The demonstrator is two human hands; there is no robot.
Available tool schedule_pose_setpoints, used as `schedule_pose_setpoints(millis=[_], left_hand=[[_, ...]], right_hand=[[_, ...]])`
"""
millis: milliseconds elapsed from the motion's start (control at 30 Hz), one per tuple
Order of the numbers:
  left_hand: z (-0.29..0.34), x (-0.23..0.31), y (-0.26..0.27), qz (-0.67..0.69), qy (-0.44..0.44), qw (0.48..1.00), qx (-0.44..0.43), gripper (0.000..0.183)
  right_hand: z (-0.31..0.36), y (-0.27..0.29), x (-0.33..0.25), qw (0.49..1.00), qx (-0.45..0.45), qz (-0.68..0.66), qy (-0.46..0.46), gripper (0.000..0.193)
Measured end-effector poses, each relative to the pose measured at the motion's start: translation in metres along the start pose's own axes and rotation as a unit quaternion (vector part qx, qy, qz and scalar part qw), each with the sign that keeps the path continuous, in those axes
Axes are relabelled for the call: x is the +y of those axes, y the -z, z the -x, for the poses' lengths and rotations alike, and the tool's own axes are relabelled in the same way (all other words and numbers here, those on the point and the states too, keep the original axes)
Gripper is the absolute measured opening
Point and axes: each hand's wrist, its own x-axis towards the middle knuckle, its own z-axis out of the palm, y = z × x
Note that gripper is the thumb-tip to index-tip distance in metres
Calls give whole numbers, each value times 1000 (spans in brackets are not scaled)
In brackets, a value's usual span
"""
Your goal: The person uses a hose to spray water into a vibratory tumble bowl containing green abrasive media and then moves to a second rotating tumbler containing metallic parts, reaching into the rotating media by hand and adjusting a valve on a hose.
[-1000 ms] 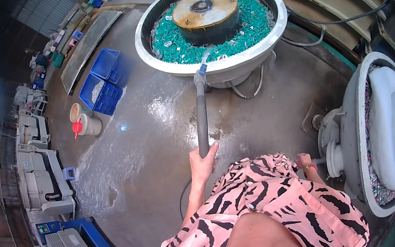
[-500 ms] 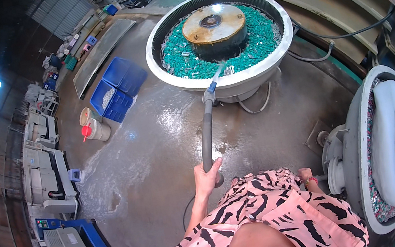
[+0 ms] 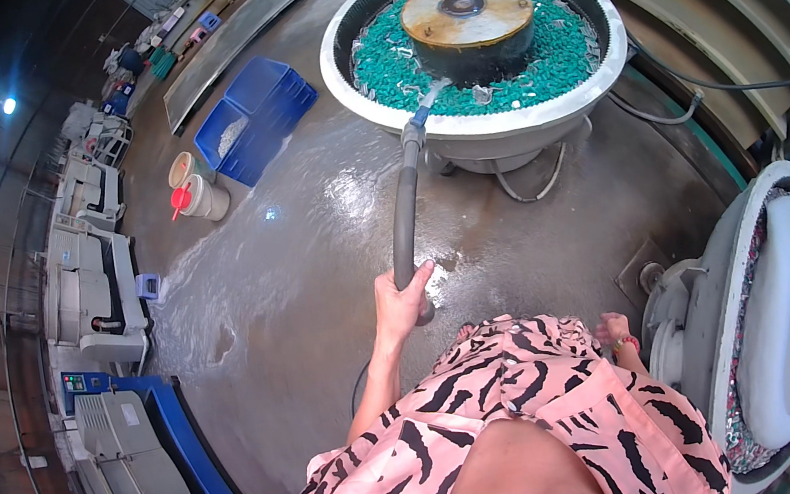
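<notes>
My left hand [image 3: 400, 305] is wrapped round a thick grey hose [image 3: 404, 210] with a blue valve [image 3: 419, 117] near its far end. From its tip a jet of water [image 3: 435, 93] falls into a large round white-rimmed vibratory tub [image 3: 489, 123]. Green pellets [image 3: 381, 77] mixed with shiny clear or metallic pieces fill the tub round its rusty-topped centre hub [image 3: 468, 14]. Low at my side, my right hand [image 3: 612, 328], with a beaded bracelet, has its fingers curled; nothing shows in it. It is nearest to a second round tub [image 3: 707, 345] with a white cover.
On the wet floor stand blue crates [image 3: 245, 147], one with whitish pieces inside, and buckets [image 3: 205, 201], one with a red scoop. Grey machines [image 3: 82, 281] line the left wall. Beige shelving [image 3: 688, 34] and a dark hose [image 3: 736, 85] run along the right.
The view has shifted, so the green-filled tub sits higher and further right. The water jet has moved slightly left along the tub's near side. My left hand keeps its grip on the hose.
</notes>
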Motion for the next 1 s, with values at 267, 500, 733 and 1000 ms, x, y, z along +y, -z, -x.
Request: schedule_pose_setpoints(millis=[267,500,733,1000], left_hand=[[-5,2,4,33,18,999,-15,37],[-6,-11,10,14,16,1000,-14,33],[-13,14,-2,9,51,998,-25,30],[-27,-10,0,46,26,998,-28,34]], right_hand=[[-12,10,29,999,20,22,-45,19],[-14,-15,36,1000,5,16,-8,19],[-136,9,147,990,36,23,132,17],[-114,38,152,995,-81,62,23,13]])
